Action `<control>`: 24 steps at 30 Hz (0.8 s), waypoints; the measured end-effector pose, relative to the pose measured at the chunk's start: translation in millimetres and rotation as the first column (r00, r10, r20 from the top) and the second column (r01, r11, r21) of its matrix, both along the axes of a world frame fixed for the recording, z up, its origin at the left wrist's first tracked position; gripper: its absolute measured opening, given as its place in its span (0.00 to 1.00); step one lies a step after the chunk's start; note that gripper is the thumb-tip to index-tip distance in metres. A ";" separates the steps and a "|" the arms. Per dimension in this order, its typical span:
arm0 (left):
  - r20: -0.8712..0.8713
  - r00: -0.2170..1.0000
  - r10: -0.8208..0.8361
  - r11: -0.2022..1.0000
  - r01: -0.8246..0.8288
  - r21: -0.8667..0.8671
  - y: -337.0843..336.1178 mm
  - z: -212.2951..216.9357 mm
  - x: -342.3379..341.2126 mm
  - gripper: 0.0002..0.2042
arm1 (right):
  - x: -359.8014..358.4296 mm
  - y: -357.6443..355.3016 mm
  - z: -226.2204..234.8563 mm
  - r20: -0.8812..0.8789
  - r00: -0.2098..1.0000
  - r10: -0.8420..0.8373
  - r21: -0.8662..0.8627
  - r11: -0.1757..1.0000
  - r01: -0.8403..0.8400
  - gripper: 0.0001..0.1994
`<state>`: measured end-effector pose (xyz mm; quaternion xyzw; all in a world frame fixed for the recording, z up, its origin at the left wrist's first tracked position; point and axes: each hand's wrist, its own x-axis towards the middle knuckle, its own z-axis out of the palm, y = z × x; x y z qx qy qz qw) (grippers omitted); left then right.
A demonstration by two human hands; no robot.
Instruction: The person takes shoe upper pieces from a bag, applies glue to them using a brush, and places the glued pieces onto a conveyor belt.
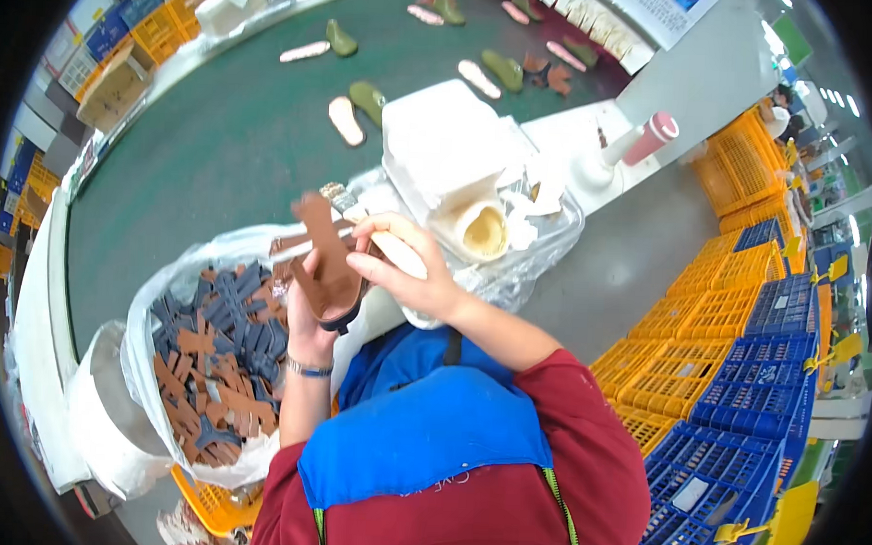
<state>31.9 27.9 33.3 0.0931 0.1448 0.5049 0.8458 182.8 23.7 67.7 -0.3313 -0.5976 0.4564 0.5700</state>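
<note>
My left hand (308, 311), a band round its wrist, grips brown sandal upper pieces (333, 264) over the edge of the bench. A dark edge shows at their lower end. My right hand (419, 277) is closed round a pale, rounded handle (399, 255) that looks like a brush's; its working end is hard to make out against the brown pieces. Below and left of my hands, a plastic-lined bin (145, 358) holds many brown and dark blue strap pieces (233, 304). Right of my hands stands a cup (484, 230) with yellowish stuff inside.
A green conveyor belt (200, 149) carries olive footbeds (367, 101) and pale soles (345, 121). A white box (441, 138) stands beside the cup on a plastic-covered tray (562, 229). A pink-capped bottle (657, 131) is farther right. Yellow crates (683, 353) and blue crates (707, 484) line the right side.
</note>
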 end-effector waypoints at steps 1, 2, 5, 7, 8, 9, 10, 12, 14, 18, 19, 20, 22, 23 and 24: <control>0.062 0.998 0.008 0.996 -0.002 -0.087 -5.4 1.5 -2.6 0.25 | -4.3 2.7 -1.8 -0.065 0.998 -0.004 -0.011 1.000 0.004 0.11; 0.068 0.998 0.009 0.998 -0.004 -0.068 -11.8 -0.8 -4.8 0.25 | -6.5 5.6 -0.7 -0.106 0.994 -0.028 -0.032 0.999 0.025 0.10; 0.307 0.942 -0.133 0.988 0.151 -0.035 -30.0 -11.2 -9.3 0.35 | -4.9 8.4 6.4 -0.070 0.997 -0.009 -0.010 1.000 0.008 0.10; 0.372 0.913 -0.170 0.979 0.114 0.166 -30.1 -7.0 -2.0 0.45 | -6.3 12.2 3.8 -0.011 0.999 -0.038 0.033 0.999 0.038 0.10; 0.279 0.957 -0.073 0.997 0.063 0.045 -29.6 -2.1 1.8 0.33 | -7.1 11.9 2.0 0.065 0.997 -0.038 0.082 0.996 0.033 0.10; 0.282 0.953 -0.113 0.993 0.100 0.058 -20.3 -11.8 -0.2 0.33 | -5.7 13.2 -1.3 0.141 0.988 -0.069 0.133 0.990 0.050 0.10; 0.253 0.967 -0.019 0.992 -0.014 0.126 -10.0 -30.4 -5.2 0.24 | -8.5 15.0 -7.7 0.154 0.978 -0.143 0.210 0.972 0.109 0.10; 0.227 0.972 0.054 0.991 -0.081 0.108 6.4 -41.3 -10.7 0.10 | -11.3 16.0 -12.6 0.120 0.986 -0.117 0.274 0.958 0.081 0.10; 0.151 0.987 0.048 0.998 -0.042 -0.039 11.6 -46.0 -25.2 0.05 | -14.7 14.0 -13.2 0.172 0.966 -0.193 0.429 0.897 0.103 0.11; -0.199 0.939 0.280 0.955 -0.251 0.159 24.1 -50.4 -28.2 0.14 | 0.1 -6.8 9.5 0.046 0.969 -0.245 0.432 0.879 0.202 0.11; -0.274 0.895 0.351 0.930 -0.298 0.216 27.4 -39.9 -18.9 0.17 | 11.1 -7.0 12.8 0.045 0.957 -0.287 0.433 0.869 0.240 0.11; -0.277 0.906 0.321 0.939 -0.267 0.216 33.4 -31.5 -12.6 0.17 | 20.2 -6.7 15.4 -0.026 0.961 -0.275 0.402 0.877 0.262 0.12; -0.369 0.841 0.396 0.906 -0.291 0.308 33.3 -20.0 -5.4 0.20 | 34.0 -6.5 16.1 -0.157 0.968 -0.196 0.286 0.929 0.234 0.16; -0.380 0.835 0.397 0.908 -0.296 0.297 36.0 -17.3 -2.9 0.20 | 42.5 -9.2 15.4 -0.347 0.937 -0.029 0.039 0.998 0.045 0.16; -0.396 0.818 0.417 0.896 -0.297 0.329 34.2 -16.3 -4.7 0.21 | 44.8 -9.2 15.8 -0.404 0.913 -0.048 -0.075 0.997 0.020 0.15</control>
